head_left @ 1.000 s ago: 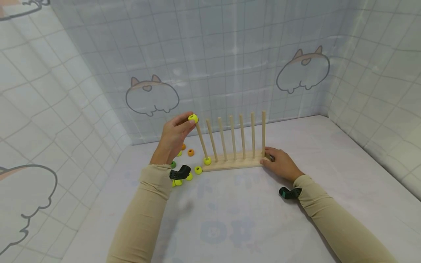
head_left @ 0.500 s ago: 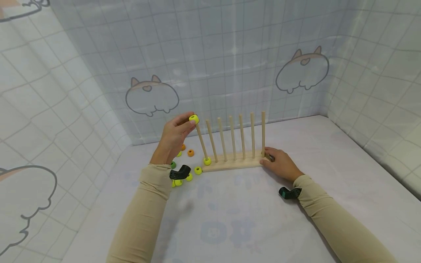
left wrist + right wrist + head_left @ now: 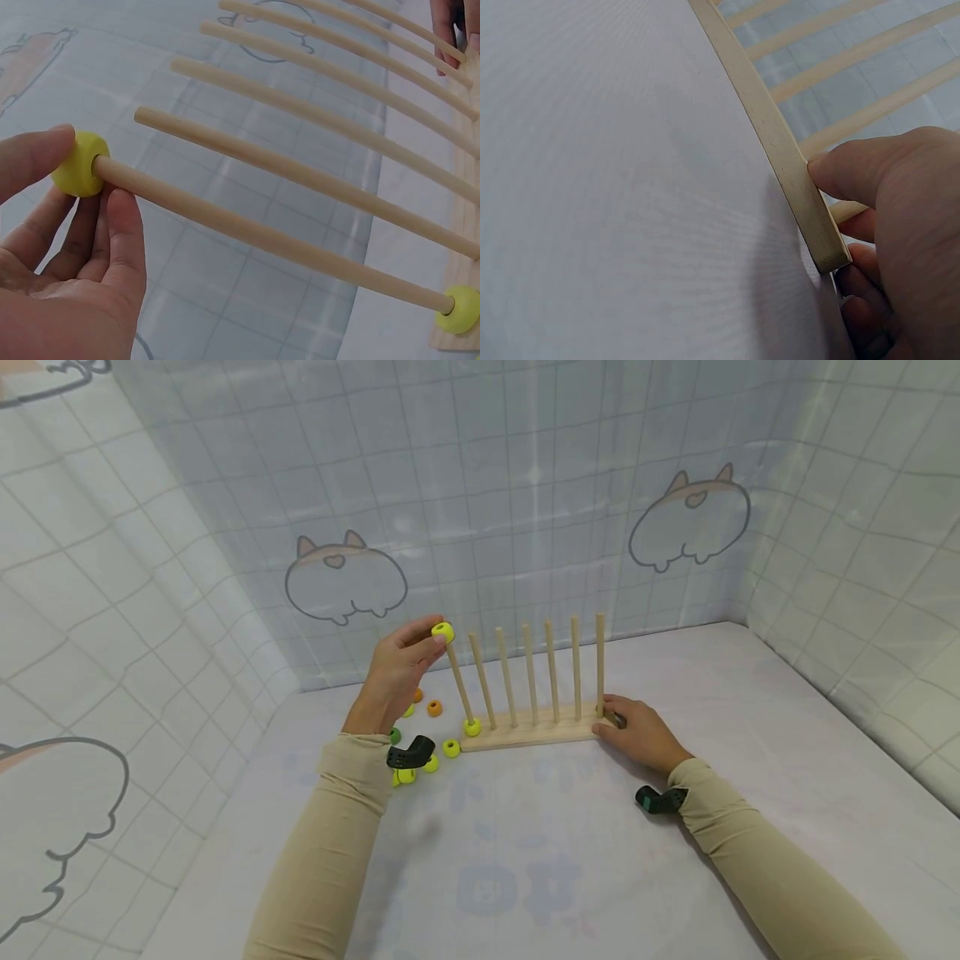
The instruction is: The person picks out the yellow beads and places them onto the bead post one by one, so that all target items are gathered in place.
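Observation:
My left hand (image 3: 396, 668) pinches a yellow bead (image 3: 81, 165) between thumb and fingers at the top of the leftmost wooden peg (image 3: 270, 244). In the left wrist view the peg's tip sits in the bead's hole. Another yellow bead (image 3: 472, 727) is at the foot of the same peg. The pegs rise in a row from a pale wooden peg stand (image 3: 536, 737); the others carry no beads. At the stand's right end my right hand (image 3: 643, 735) grips the base, its thumb (image 3: 847, 166) on the wood's edge in the right wrist view.
Left of the stand lie loose beads: orange (image 3: 434, 708), green (image 3: 395, 735) and several yellow ones (image 3: 451, 748), some partly behind the left wrist. A pale cloth covers the table (image 3: 510, 843). Tile-patterned sheeting (image 3: 480, 502) stands behind and on both sides.
The bead at the peg's top has shifted very slightly right with the left hand. The right hand and the stand hold still.

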The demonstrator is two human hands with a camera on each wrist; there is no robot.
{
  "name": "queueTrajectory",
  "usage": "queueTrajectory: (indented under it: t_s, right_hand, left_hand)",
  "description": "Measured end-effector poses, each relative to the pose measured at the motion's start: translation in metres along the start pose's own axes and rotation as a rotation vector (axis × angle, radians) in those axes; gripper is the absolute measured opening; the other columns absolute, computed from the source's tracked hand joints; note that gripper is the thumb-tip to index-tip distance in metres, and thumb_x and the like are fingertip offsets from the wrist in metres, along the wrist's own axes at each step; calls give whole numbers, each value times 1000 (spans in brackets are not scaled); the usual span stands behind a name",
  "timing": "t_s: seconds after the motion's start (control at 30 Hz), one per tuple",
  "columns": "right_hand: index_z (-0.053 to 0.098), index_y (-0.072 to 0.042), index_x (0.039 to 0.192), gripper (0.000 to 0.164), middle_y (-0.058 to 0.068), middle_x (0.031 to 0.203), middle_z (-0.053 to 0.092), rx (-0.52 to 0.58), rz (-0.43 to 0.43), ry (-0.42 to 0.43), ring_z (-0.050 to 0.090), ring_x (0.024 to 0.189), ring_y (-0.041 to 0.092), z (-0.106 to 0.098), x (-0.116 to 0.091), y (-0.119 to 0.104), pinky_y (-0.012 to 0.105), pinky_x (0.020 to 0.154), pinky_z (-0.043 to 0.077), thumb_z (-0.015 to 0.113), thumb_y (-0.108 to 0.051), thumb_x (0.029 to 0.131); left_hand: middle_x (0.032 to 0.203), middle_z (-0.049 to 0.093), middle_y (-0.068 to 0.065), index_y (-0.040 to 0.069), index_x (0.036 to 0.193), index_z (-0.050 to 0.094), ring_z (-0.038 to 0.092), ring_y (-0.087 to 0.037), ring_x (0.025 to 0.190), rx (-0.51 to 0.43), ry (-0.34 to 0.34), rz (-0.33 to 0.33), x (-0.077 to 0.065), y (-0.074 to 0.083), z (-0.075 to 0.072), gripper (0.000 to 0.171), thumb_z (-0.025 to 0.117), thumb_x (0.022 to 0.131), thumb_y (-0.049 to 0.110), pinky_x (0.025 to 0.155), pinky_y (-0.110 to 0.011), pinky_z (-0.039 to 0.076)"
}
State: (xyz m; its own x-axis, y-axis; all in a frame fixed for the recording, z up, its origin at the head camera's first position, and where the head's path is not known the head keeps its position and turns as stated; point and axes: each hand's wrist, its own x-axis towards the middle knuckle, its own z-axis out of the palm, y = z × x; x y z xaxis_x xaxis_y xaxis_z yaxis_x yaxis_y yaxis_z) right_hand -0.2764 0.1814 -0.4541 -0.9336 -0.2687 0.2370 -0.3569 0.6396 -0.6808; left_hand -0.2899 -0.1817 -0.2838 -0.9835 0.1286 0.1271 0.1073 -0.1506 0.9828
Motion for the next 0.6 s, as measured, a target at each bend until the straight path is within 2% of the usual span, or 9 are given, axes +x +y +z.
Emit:
queueTrajectory:
  t_s: [0.6]
  right_hand:
    - [61, 4, 134, 48, 20, 148, 48, -5, -2, 2, 41, 138, 43, 1, 1, 1, 57, 113, 31, 69, -24, 96]
  left_hand:
    - [132, 53, -10, 1, 141, 52, 56, -22, 118, 0, -3, -30, 0, 0, -1, 47, 66, 97, 4, 108, -30, 44]
